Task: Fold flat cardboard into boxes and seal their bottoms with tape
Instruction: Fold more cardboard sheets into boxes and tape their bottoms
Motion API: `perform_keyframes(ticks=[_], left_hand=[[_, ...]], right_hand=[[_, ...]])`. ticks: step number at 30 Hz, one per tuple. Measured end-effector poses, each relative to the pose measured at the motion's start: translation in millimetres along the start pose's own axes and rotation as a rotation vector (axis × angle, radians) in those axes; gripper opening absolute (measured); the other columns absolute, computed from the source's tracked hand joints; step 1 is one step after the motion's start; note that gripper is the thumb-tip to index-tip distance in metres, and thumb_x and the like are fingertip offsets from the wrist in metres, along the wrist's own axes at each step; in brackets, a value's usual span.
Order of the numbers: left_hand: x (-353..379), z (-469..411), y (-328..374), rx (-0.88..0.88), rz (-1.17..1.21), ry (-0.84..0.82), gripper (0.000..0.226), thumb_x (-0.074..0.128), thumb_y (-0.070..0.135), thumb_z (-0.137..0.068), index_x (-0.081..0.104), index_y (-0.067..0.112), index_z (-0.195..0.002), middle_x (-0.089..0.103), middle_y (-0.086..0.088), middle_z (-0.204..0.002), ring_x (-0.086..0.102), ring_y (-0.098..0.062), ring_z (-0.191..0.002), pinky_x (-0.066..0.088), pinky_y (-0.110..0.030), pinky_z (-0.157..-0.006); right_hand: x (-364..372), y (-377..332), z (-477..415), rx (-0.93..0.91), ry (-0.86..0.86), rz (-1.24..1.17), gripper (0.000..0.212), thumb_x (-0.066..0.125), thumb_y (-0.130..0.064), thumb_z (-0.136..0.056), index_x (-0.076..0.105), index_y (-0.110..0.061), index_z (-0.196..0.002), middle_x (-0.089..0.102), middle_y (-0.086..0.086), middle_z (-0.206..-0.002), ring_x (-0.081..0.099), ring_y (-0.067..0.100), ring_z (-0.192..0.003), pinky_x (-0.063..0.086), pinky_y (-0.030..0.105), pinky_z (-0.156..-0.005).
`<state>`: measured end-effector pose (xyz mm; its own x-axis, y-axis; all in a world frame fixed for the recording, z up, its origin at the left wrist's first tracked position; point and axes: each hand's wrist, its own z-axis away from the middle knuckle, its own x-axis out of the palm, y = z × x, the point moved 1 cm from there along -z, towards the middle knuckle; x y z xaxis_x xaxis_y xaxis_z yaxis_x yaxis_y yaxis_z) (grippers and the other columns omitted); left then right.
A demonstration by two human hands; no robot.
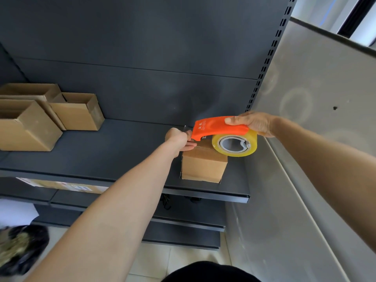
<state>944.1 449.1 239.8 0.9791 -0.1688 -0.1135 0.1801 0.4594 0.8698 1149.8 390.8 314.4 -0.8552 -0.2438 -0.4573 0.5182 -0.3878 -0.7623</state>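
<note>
taping step was in hand: right hand (256,123) gripped the orange dispenser (215,127) over the box (203,165); left hand (179,139) pinched the tape end. next, likely pressing it along the seam.

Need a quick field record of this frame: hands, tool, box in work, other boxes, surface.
left hand: pinching the free tape end at the box's far top edge
right hand: gripping the orange tape dispenser
tape roll: clear, mounted in dispenser, over the box top
box in work: small, folded, closed side up
finished boxes: several, far left, open
surface: dark metal shelf
</note>
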Motion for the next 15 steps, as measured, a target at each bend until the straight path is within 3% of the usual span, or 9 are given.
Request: perform_keyframes(ticks=[2,4,6,10,15], left_hand=[[-0.3,2.6,0.1,0.003,0.029,0.002,0.021,0.044,0.012,-0.099,0.053,0.002,-0.083,0.069,-0.017,-0.084,0.071,-0.028,-0.080,0.059,-0.036,-0.076],[-4.0,1.5,-2.9,-0.002,0.073,0.005,0.019,0.042,0.013,-0.100,0.052,0.000,-0.092,0.068,-0.018,-0.082,0.071,-0.029,-0.078,0.059,-0.037,-0.077],[-9.2,-2.3,-8.7,-0.020,0.132,0.023,0.014,0.043,0.013,-0.100,0.049,0.000,-0.100,0.065,-0.017,-0.081,0.071,-0.027,-0.076,0.059,-0.036,-0.078],[-12.6,-3.9,-12.8,-0.044,0.182,0.046,0.016,0.046,0.012,-0.100,0.051,-0.001,-0.094,0.065,-0.020,-0.079,0.072,-0.026,-0.072,0.060,-0.033,-0.076],[-9.2,-3.8,-18.0,-0.037,0.303,0.080,0.022,0.045,0.014,-0.100,0.054,-0.002,-0.088,0.066,-0.019,-0.074,0.070,-0.023,-0.060,0.060,-0.027,-0.060]], right_hand=[[1.6,-2.4,1.6,-0.010,0.001,0.064,0.102,0.074,-0.081,-0.018,0.070,-0.020,-0.100,0.076,0.002,-0.091,0.073,0.018,-0.078,0.055,0.030,-0.074],[0.8,-1.3,3.2,-0.004,0.025,0.105,0.103,0.073,-0.083,-0.019,0.071,-0.019,-0.100,0.076,0.002,-0.092,0.073,0.021,-0.084,0.055,0.034,-0.082],[-2.2,4.2,7.2,0.027,0.047,0.159,0.096,0.073,-0.081,-0.030,0.071,-0.016,-0.100,0.075,0.004,-0.094,0.071,0.024,-0.088,0.052,0.039,-0.091],[-3.3,16.2,10.5,0.087,0.117,0.285,0.070,0.069,-0.066,-0.062,0.069,-0.013,-0.107,0.070,0.007,-0.107,0.066,0.024,-0.096,0.047,0.042,-0.100],[-0.9,4.1,12.9,0.108,0.125,0.333,0.052,0.067,-0.057,-0.076,0.063,-0.015,-0.105,0.066,0.005,-0.109,0.062,0.024,-0.099,0.044,0.042,-0.102]])
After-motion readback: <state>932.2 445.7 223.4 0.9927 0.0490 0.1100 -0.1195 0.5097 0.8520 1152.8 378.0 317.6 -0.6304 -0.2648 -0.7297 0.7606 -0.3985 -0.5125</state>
